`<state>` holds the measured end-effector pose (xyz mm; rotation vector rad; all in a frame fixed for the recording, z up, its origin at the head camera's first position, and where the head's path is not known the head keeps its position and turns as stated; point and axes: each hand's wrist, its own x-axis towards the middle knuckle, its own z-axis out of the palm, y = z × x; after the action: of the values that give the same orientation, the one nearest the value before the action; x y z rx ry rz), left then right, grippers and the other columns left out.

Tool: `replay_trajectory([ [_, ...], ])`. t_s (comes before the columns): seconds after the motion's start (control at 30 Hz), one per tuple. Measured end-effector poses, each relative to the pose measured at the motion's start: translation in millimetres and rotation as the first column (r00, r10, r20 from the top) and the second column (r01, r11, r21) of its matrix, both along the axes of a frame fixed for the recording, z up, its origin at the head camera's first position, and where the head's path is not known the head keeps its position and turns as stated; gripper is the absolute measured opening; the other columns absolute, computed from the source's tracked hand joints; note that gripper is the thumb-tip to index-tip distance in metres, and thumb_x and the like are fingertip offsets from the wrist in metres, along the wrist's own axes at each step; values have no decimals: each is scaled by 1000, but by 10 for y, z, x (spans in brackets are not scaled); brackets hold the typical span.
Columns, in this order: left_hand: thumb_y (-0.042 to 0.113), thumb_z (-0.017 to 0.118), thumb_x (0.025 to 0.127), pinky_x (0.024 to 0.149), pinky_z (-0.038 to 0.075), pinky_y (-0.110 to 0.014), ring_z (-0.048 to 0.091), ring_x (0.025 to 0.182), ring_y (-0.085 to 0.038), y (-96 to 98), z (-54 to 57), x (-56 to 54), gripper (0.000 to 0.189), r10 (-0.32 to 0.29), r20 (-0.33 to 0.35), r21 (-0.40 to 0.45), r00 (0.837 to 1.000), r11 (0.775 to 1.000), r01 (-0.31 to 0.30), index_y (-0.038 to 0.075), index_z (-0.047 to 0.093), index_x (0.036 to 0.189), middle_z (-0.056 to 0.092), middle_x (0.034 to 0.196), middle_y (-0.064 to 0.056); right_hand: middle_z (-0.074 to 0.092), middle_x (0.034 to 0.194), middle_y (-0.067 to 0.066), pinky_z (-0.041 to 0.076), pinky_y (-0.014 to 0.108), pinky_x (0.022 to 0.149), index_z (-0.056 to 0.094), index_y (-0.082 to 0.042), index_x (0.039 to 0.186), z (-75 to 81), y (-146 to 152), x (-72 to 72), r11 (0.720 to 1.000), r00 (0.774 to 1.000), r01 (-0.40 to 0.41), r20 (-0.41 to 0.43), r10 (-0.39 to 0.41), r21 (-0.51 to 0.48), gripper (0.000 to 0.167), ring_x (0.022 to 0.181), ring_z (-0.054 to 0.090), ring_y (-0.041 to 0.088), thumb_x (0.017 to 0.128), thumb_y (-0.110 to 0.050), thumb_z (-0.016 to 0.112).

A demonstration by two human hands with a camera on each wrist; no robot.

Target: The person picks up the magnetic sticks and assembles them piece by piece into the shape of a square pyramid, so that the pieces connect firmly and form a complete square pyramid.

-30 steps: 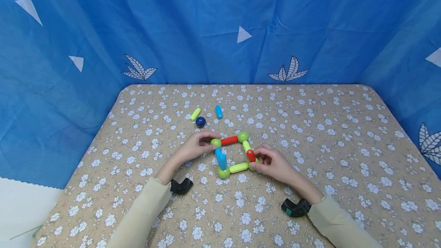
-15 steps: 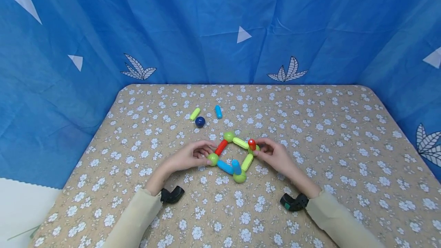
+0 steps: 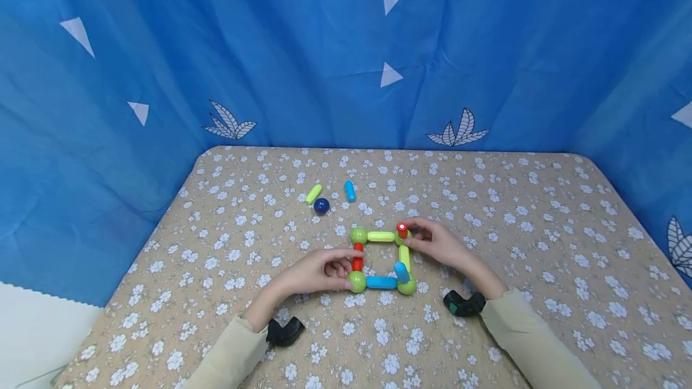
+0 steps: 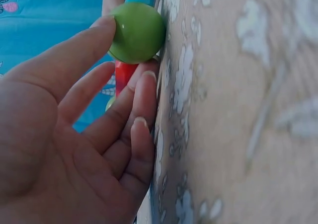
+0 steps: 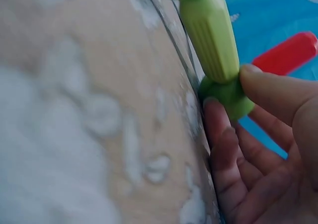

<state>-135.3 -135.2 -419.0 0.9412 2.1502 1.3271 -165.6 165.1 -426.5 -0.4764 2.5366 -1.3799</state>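
A four-sided frame of magnetic rods and green balls lies on the table. My left hand [image 3: 319, 270] pinches the near-left green ball [image 3: 356, 281]; in the left wrist view the thumb presses that ball and the fingertips lie by the red rod [image 4: 124, 77]. At the far-right corner my right hand [image 3: 435, 242] grips another green ball [image 5: 228, 99], from which an upright red rod [image 3: 402, 230] rises. Yellow-green rods [image 3: 381, 236] form the far and right sides, a blue rod [image 3: 381, 283] the near one. A second blue rod [image 3: 401, 272] stands tilted on the near-right ball [image 3: 408, 285].
Beyond the frame lie a loose yellow-green rod [image 3: 313, 194], a dark blue ball [image 3: 321, 206] and a loose blue rod [image 3: 350, 191]. The table [image 3: 540, 245] has a flowered cloth, and a blue curtain [image 3: 324, 47] hangs behind it.
Both hands have turned the frame counterclockwise: its red side went from far to left, the upright red rod from near right to far right. The head view has tilted up slightly.
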Motion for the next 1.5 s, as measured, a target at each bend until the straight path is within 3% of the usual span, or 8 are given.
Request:
replay_trajectory([
  [0.23,15,71,85,68,51,-26,57,77,-9,59,-53,60,43,-16,-6,-11,1000,1000,15,8,59,126,61,92,5,60,103,7,46,32,61,60,-7,120,-61,41,-3,1000,998,-9,67,10,-27,35,74,54,20,88,-21,67],
  [0.37,16,71,85,69,50,-27,57,77,-9,71,-49,68,42,-4,2,-22,1000,1000,4,9,60,125,60,91,6,58,109,9,46,30,60,60,-7,121,-82,44,-19,999,997,-7,71,11,-45,37,73,52,21,88,-22,68],
  [0.83,18,71,85,69,50,-27,57,79,-10,57,-39,65,40,7,-2,-30,1000,1000,-7,11,61,124,60,92,7,61,94,5,45,29,57,58,-5,124,-71,32,-29,998,997,-6,76,10,-59,40,71,55,20,88,-21,67],
  [1.07,16,70,86,68,51,-28,57,80,-11,42,-23,60,40,10,10,-1,1000,1000,-10,8,61,124,61,92,5,61,102,6,45,30,60,58,-5,124,-64,16,-33,998,998,-6,68,10,-60,40,72,56,20,89,-23,67],
  [1.5,15,71,85,69,50,-28,57,82,-11,51,-26,9,39,13,-17,-10,1000,1000,-13,9,62,123,61,93,6,62,89,5,45,28,59,58,-2,123,-40,18,-64,998,997,25,73,-21,-52,40,70,55,19,88,-20,67],
])
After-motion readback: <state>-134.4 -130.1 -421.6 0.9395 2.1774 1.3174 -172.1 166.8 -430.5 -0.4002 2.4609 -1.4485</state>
